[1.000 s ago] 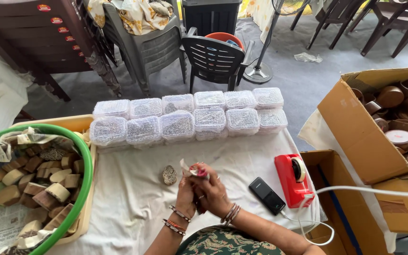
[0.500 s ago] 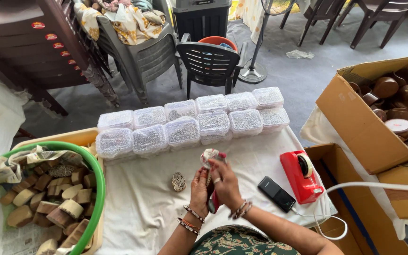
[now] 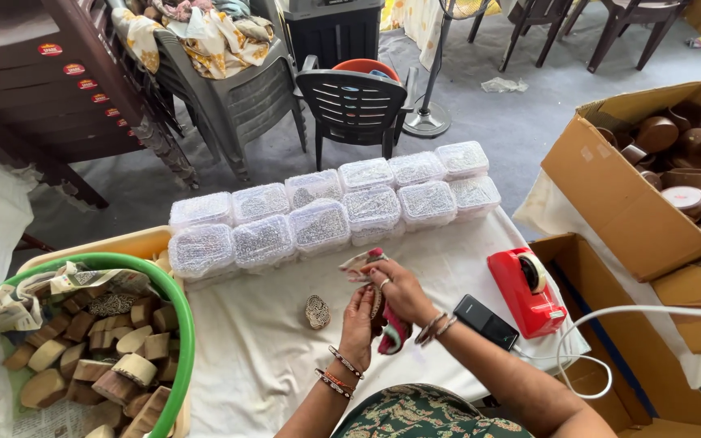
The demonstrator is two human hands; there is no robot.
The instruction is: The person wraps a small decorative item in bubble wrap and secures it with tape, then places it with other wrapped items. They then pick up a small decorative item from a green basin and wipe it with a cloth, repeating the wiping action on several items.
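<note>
Head view, hands: the left hand (image 3: 359,318) and right hand (image 3: 399,288) meet over the white cloth-covered table (image 3: 269,357), both closed around a small wooden block wrapped in red-patterned cloth (image 3: 389,328).
Head view, grip: the left hand's fingers curl narrowly about the block from below; the right hand's fingers press on its top, pinching the cloth's loose upper end. The block itself is mostly hidden, so its shape cannot be told.
Head view, where the held thing is: lifted just above the table, near its front edge, between the two wrists with their bangles.
Head view, just left of the hands: a small oval carved wooden stamp (image 3: 316,311) lies on the table, apart from the fingers.
Head view, right of the hands: a black phone (image 3: 486,321) lies flat, and beside it a red tape dispenser (image 3: 526,290).
Head view, far side of table: two rows of clear lidded plastic boxes of small silvery pieces (image 3: 318,223).
Head view, left: a green-rimmed tub of wooden blocks lined with newspaper (image 3: 91,349).
Head view, right: an open cardboard box of brown round wooden pieces (image 3: 659,162).
Head view, cable: a white cord (image 3: 610,312) loops off the table's right edge.
</note>
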